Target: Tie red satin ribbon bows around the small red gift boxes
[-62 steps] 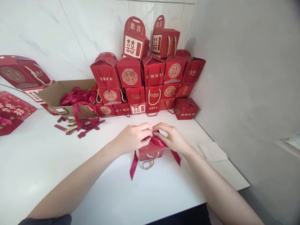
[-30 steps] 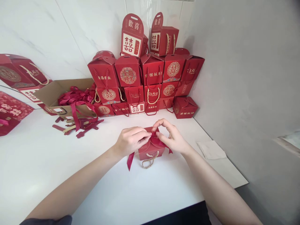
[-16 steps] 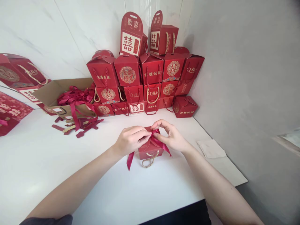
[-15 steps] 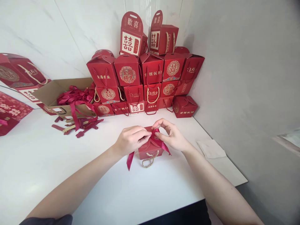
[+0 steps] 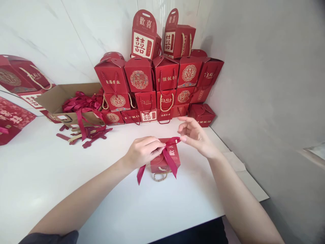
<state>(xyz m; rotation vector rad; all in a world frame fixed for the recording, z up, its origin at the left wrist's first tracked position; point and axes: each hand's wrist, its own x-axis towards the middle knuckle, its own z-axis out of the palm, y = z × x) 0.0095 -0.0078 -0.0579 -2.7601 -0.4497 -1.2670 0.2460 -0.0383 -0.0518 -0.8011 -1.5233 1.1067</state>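
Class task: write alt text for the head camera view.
A left hand pinches a red ribbon on a small red box on a white counter; the right hand hovers open. Stacked red boxes stand behind, beside a cardboard box of ribbons.

A small indoor packing corner, though home or shop cannot be told: a white bench (image 5: pixel 63 176) meets marble-look wall tiles (image 5: pixel 38 37) and a grey wall (image 5: pixel 266 84), holding stacked red gift boxes (image 5: pixel 162 78) and a ribbon-filled carton (image 5: pixel 58 101).
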